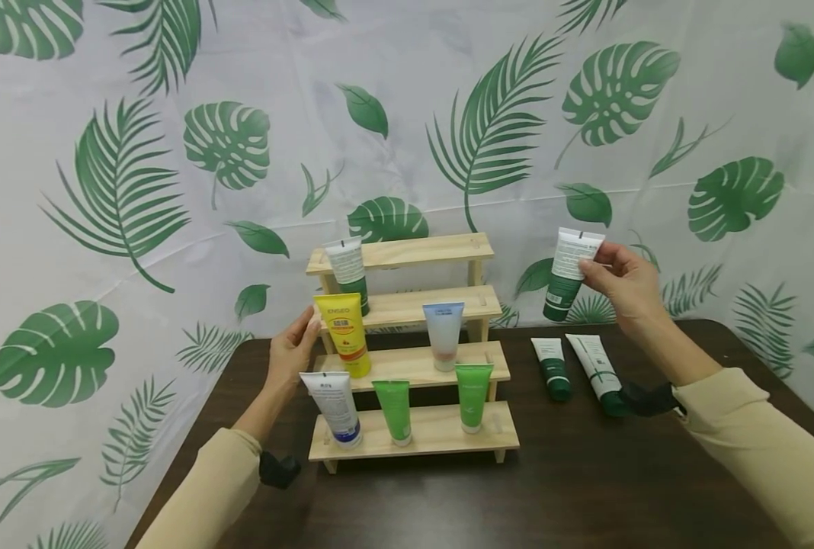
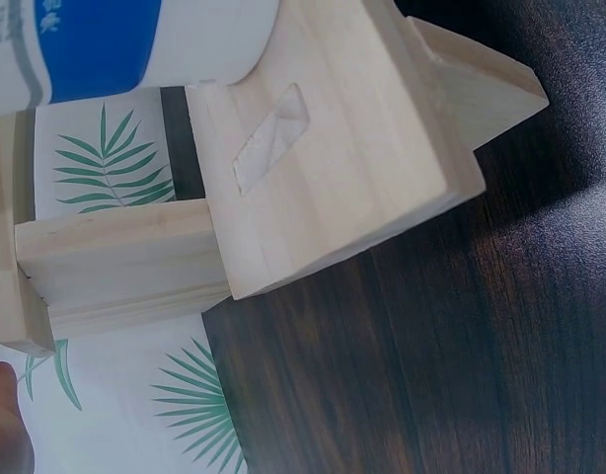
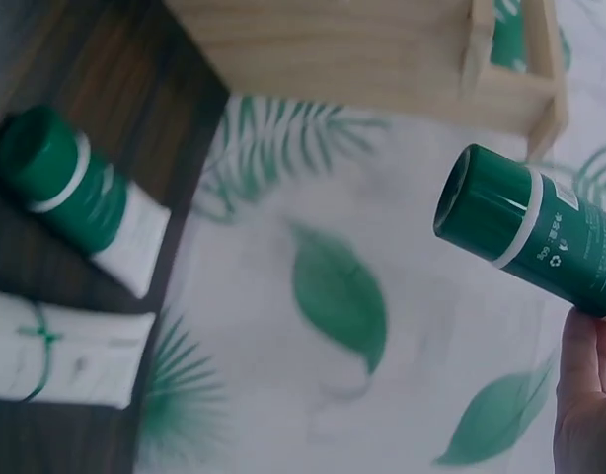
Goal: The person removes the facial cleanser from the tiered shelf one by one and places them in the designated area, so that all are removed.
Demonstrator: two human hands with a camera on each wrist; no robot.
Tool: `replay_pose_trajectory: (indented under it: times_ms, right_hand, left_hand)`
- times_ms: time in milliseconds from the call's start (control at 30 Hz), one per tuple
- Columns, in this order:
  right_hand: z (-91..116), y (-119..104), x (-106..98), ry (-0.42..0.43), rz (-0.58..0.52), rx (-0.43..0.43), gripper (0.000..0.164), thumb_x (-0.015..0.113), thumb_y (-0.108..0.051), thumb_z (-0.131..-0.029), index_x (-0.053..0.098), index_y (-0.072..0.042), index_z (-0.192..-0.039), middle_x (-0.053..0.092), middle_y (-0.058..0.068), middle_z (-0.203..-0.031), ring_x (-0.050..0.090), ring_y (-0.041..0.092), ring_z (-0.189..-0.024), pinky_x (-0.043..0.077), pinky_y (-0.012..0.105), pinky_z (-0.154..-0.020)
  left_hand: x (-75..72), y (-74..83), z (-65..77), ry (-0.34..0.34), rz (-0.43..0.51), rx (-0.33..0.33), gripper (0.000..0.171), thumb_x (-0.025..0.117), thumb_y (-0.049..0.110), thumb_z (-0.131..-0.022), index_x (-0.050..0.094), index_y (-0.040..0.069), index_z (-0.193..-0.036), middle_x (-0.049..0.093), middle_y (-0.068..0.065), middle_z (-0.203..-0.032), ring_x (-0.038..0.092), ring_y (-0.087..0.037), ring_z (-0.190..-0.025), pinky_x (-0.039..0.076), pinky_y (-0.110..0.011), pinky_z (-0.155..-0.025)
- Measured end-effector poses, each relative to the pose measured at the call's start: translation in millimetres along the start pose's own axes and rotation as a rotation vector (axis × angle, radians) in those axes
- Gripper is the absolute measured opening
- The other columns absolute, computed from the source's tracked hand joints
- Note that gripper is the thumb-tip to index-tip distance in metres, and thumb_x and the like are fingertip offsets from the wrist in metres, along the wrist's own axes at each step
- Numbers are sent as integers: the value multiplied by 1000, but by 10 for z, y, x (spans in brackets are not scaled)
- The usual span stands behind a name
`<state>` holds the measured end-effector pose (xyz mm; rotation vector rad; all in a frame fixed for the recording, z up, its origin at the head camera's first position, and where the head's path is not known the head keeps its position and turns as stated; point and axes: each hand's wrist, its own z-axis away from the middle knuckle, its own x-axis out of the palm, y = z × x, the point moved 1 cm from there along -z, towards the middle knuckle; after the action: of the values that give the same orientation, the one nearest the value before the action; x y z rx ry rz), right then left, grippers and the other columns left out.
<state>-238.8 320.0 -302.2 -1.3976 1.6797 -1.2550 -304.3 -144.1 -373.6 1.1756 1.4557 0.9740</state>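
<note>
My right hand [image 1: 623, 284] pinches a white tube with a green lower part and cap [image 1: 572, 274], cap down, in the air right of the wooden rack [image 1: 417, 374]. In the right wrist view this tube's green cap [image 3: 486, 205] points left. My left hand [image 1: 293, 349] is at the rack's left side, fingers loosely extended by a shelf end; whether they touch it I cannot tell. Closest to it stands a yellow tube [image 1: 344, 335]. Behind that, one shelf higher, is another white-and-green tube [image 1: 348, 271]. The left wrist view shows little of the left hand [image 2: 5, 420].
Below stand a white-and-blue tube [image 1: 334, 404] and two green tubes [image 1: 393, 408]. A pale blue tube [image 1: 444, 332] is on the yellow one's shelf. Two white-and-green tubes, one small [image 1: 552, 366], one longer [image 1: 594, 367], lie on the dark table [image 1: 551, 480]. A leaf-patterned cloth [image 1: 393, 99] hangs behind.
</note>
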Motion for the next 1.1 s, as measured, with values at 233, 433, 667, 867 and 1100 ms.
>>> replay_pose_trajectory:
  times_ms: [233,433,667,867,1100]
  right_hand:
    - [64,173,-400,83,53,57,21,68,-8,-86,61,-14,-104,58,-7,-92,57,2,-82,53,10,-66]
    - [116,361,-729,148,224,107,17,65,-13,-89,60,-19,-104,55,-12,-89,54,-1,-79,51,7,-63]
    - [19,909,-1248,218,435,165,39,68,-22,-87,61,-2,-120,57,-10,-89,51,0,-78,47,7,-60]
    - [34,1096,-1386,225,658,250,52,63,-28,-90,52,6,-129,58,12,-98,50,7,-76,49,19,-56]
    - [142,1037,-1300,187,894,305,48,59,-26,-92,52,10,-124,62,19,-95,54,19,-77,44,27,-57]
  left_hand:
    - [-22,-18,-6,-16,-7,1,49,50,20,-99,37,2,-142,37,-9,-148,36,-21,-136,33,-32,-111]
    - [-28,-22,-3,-20,-4,7,49,50,20,-99,37,1,-142,36,-9,-149,36,-20,-136,33,-31,-111]
    - [-17,-11,5,-25,-9,1,50,49,20,-99,36,2,-143,36,-9,-149,35,-20,-136,33,-31,-111]
    - [-2,-9,-6,-19,-3,1,49,50,20,-99,37,1,-143,36,-9,-149,36,-19,-136,33,-31,-111]
    - [0,-1,3,-18,-12,-1,50,49,22,-99,37,2,-143,36,-9,-149,35,-21,-137,32,-32,-112]
